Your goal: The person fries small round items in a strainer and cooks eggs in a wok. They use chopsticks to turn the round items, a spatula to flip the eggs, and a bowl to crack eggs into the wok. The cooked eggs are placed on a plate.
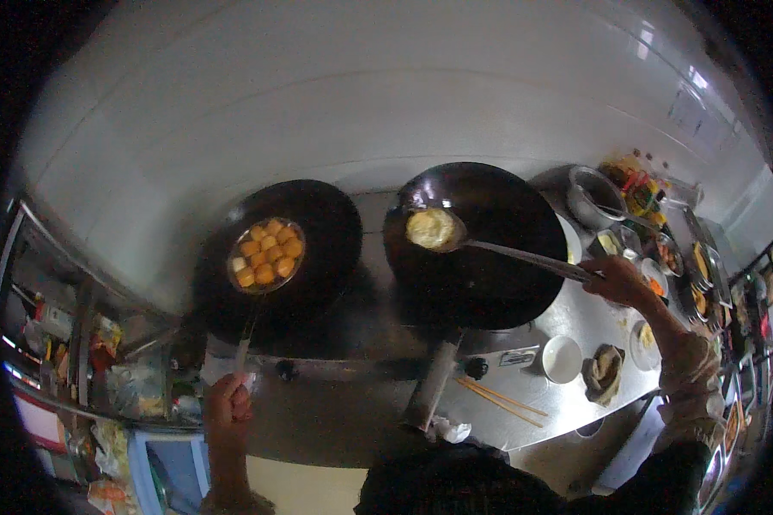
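My left hand [230, 399] is closed around the handle of a round strainer [265, 291]. Several golden-brown fried balls [268, 253] lie in the strainer, which is over the left wok [328, 219]. With my right hand [618, 280] I grip the long metal handle of a ladle [522, 252]. Its bowl is over the left side of the right wok [489, 290], beside or under a pale yellow, egg-like mass [430, 228]. Whether that mass rests in the ladle or on the wok's surface, I cannot tell.
Right of the woks, a steel counter [554, 428] bears a white bowl [562, 359], wooden chopsticks [502, 402] and a crumpled cloth [604, 374]. A metal pot [594, 199] and several food dishes stand farther back. Shelves [84, 335] line the left, above a blue bin [171, 470].
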A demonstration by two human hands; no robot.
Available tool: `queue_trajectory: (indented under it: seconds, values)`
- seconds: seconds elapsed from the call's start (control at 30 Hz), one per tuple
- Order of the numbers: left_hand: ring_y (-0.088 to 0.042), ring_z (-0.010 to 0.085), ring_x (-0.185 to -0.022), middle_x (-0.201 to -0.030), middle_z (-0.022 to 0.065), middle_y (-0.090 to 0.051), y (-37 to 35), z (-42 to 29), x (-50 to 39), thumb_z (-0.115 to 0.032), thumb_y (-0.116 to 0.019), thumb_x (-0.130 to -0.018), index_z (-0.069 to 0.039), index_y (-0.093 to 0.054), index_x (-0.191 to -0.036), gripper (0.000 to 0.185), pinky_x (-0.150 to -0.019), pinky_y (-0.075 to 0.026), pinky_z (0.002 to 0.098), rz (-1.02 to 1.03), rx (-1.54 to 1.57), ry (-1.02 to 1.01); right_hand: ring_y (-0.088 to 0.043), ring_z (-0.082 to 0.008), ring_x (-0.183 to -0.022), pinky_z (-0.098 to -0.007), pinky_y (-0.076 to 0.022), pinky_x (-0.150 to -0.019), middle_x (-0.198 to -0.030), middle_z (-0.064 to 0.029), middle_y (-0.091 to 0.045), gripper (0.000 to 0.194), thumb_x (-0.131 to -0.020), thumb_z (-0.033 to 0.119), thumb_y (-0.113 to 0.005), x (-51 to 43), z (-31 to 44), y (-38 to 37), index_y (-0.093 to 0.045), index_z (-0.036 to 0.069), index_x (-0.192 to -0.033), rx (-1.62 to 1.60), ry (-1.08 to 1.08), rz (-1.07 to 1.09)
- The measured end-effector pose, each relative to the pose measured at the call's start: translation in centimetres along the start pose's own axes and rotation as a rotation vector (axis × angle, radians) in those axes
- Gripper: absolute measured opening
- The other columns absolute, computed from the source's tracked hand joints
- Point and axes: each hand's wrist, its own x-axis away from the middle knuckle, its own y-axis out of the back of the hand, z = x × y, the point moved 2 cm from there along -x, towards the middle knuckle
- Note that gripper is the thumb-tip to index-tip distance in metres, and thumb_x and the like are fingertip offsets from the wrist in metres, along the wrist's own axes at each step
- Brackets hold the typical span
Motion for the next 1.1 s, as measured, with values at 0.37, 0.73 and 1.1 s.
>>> queue_trajectory:
  seconds: [0.37,0.73,1.1]
  values:
    - [-0.026,0.0037,-0.039,-0.049,-0.0066,-0.033,1.2,0.9,-1.1,-0.019,-0.057,-0.080,-0.010,-0.053,-0.074,0.012,-0.036,-0.019,0.0203,0.058,0.164,0.158,-0.060,-0.0298,-0.070,-0.0401,-0.0467,-0.064,-0.074,-0.0126,-0.062,0.024,-0.074,0.025,-0.060,0.8,-0.5,-0.1,-0.063,0.013,-0.095,-0.073,-0.024,0.071]
    - [-0.025,0.0033,-0.038,-0.048,-0.0070,-0.030,0.8,0.5,-0.6,-0.018,-0.055,-0.082,-0.011,-0.053,-0.074,0.011,-0.035,-0.017,0.0203,0.051,0.203,0.142,-0.062,-0.0263,-0.077,-0.0387,-0.0480,-0.069,-0.086,-0.0100,-0.065,0.034,-0.071,0.021,-0.065,3.4,-2.7,1.8,-0.061,0.015,-0.104,-0.120,-0.160,-0.017]
    - [-0.036,0.0112,-0.055,-0.070,0.0011,-0.042,2.9,1.0,-4.0,-0.027,-0.042,-0.087,-0.007,-0.050,-0.099,0.025,-0.050,-0.029,0.0280,0.232,0.231,0.191,-0.054,-0.0078,-0.048,-0.0252,-0.0449,-0.045,-0.062,-0.0037,-0.062,0.038,-0.073,0.017,-0.061,10.3,-8.0,5.3,-0.059,0.012,-0.111,-0.109,-0.335,-0.194]
